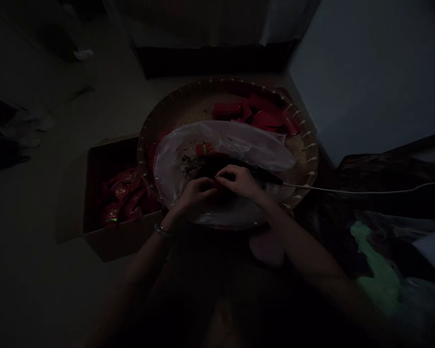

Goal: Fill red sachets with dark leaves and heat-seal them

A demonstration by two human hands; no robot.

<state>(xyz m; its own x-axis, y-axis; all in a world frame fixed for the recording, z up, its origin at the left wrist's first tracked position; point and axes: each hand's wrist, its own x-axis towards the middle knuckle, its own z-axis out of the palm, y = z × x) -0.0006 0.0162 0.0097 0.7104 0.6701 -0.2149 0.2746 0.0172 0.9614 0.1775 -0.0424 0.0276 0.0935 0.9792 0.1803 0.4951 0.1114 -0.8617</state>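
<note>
In dim light, my left hand [199, 189] and my right hand [238, 181] meet over a round woven bamboo tray [145, 169]. Their thumbs and fingers are pinched on a dark red packet [221, 185], mostly hidden by the fingers and shadow. Just beyond the right hand lies a long black tool [270, 177] with a white cord. Clear plastic sheeting [177, 140] lines part of the tray. On it rest dark, loose leaf-like pieces [189, 166] and a small red packet [204, 148] with a green mark.
Flat red wrappers [264, 113] lie at the tray's back right. To the left stands a cardboard box [112, 241] holding several filled red packets [121, 192]. The white cord [348, 191] runs off to the right, above plastic bags and a light green item [379, 275].
</note>
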